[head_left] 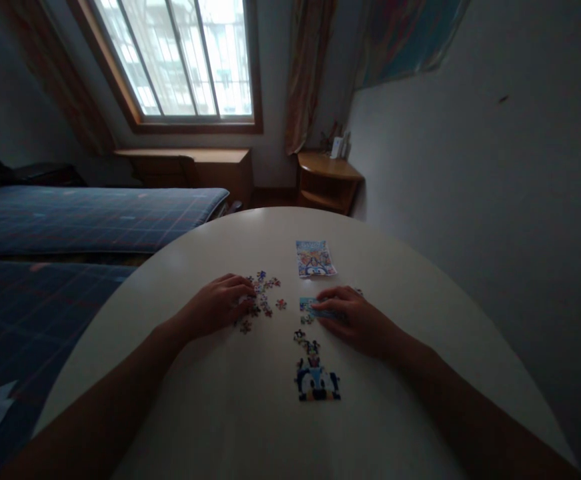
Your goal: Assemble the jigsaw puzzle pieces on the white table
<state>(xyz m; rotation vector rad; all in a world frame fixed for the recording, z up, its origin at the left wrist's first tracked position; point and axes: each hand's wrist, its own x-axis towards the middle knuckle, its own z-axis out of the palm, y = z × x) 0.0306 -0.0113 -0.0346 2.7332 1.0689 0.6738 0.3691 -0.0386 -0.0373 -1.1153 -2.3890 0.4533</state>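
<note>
On the round white table (250,413) lie loose jigsaw pieces (266,295). My left hand (217,305) rests on the left edge of that scatter, fingers curled over some pieces; what they grip is hidden. My right hand (353,317) lies flat with fingers pressing on a small joined blue strip of puzzle (308,305). Nearer to me sits a joined puzzle section (317,385) with a blue and white figure, and a short chain of pieces (307,341) leads up from it. A printed picture card (315,258) lies beyond the hands.
A white wall runs along the right of the table. Two beds with blue checked covers (85,213) stand to the left. A wooden corner shelf (327,177) and a wooden desk (190,167) sit under the window (185,60) at the back.
</note>
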